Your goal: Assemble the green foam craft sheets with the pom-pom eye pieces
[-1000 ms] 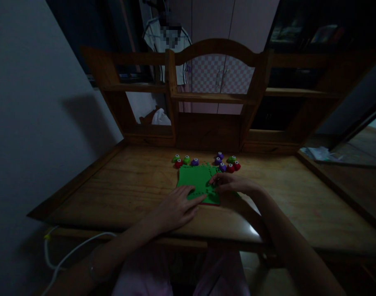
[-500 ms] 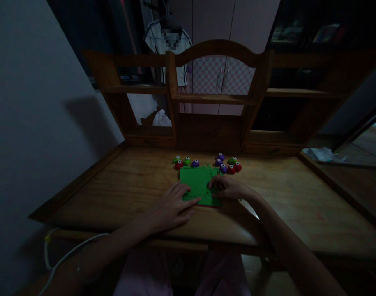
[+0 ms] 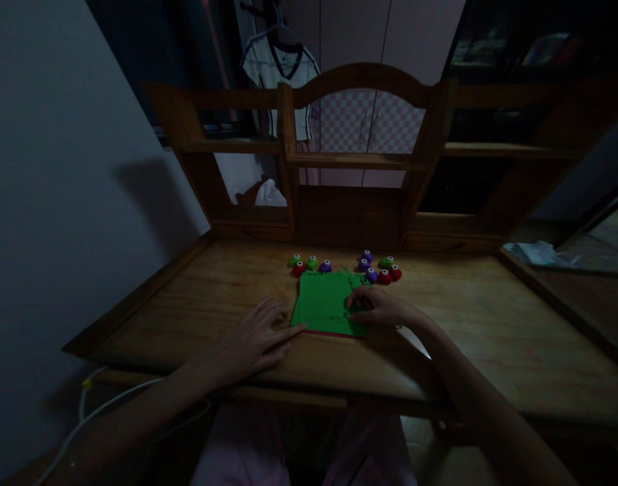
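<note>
A green foam sheet (image 3: 323,297) lies on the desk in front of me, with rows of small notches along its edges and a red layer showing under its near edge. My left hand (image 3: 261,335) rests flat on the wood to its left, fingers spread, one fingertip touching the near left corner. At the sheet's right side, my right hand (image 3: 378,307) has its fingers curled and pinched on the green foam. The exact grip is partly hidden by the knuckles. Loose green crumbs lie along the far edge.
Behind the sheet sit several small eyed figures: a green one (image 3: 312,263), a purple one (image 3: 371,275) and a red one (image 3: 395,272) among them. A wooden shelf unit (image 3: 356,160) stands at the desk's back. A white cable (image 3: 117,406) runs by my left forearm.
My left hand has slid left and toward me, off most of the sheet, uncovering its left edge. My right hand stays pinched at the right side.
</note>
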Tool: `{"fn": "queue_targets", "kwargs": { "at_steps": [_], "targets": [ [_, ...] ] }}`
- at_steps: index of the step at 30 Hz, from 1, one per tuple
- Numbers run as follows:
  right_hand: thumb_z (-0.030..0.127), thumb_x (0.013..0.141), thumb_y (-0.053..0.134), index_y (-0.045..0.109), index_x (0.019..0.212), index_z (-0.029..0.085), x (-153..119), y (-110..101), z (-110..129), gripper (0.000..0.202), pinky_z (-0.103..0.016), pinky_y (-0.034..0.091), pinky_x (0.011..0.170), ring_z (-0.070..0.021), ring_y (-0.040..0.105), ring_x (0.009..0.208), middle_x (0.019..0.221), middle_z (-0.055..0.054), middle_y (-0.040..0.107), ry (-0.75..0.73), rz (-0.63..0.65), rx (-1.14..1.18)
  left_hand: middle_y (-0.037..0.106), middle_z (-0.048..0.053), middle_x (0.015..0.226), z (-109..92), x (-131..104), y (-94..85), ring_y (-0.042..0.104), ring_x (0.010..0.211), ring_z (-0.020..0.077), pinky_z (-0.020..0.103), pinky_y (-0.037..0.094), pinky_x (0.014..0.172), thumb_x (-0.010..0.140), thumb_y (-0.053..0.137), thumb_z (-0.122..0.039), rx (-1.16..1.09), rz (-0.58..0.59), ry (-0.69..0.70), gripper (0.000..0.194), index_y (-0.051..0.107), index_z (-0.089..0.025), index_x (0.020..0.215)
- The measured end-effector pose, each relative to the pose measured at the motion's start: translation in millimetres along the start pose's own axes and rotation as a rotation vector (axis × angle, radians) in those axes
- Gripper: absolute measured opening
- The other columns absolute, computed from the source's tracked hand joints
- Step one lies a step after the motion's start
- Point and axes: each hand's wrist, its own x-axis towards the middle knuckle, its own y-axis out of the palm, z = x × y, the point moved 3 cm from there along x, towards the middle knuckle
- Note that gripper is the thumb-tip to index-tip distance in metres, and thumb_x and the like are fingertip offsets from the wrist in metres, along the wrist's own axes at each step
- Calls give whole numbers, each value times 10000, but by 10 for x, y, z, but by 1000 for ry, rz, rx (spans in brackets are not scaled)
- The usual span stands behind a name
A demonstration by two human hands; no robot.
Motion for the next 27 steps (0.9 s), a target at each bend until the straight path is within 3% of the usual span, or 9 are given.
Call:
{"fn": "queue_targets", "kwargs": {
  "at_steps": [6,11,20,27],
  "targets": [
    [613,721,616,578,875,197,56,161,110,446,-326,394,723,-213,537,825,912,-70,580,78,-195,-226,437,66,1309,-12,-31,38,384,1231,266,533,257,1090,890,494,-286,13,-11,-32,494,421,-366,1372],
    [632,702,619,563,864,203,60,191,131,462,-339,397,723,-217,539,814,910,-72,573,98,-201,-251,440,67,1305,-10,-41,64,393,1220,268,528,281,1079,879,514,-291,-2,-25,-35,511,416,-369,1374],
    [440,721,668,610,891,195,76,69,47,304,-288,416,701,-198,543,841,928,-52,581,80,-41,-117,457,83,1266,-4,-29,39,406,1187,268,529,296,1059,889,506,-317,-21,4,-17,492,424,-350,1374],
    [374,688,697,628,973,210,97,0,-43,335,-268,425,721,-192,543,866,971,-33,573,84,79,-47,496,83,1171,-11,-9,1,437,1115,255,494,343,1022,889,506,-320,-39,-1,-21,481,439,-353,1365]
  ]
}}
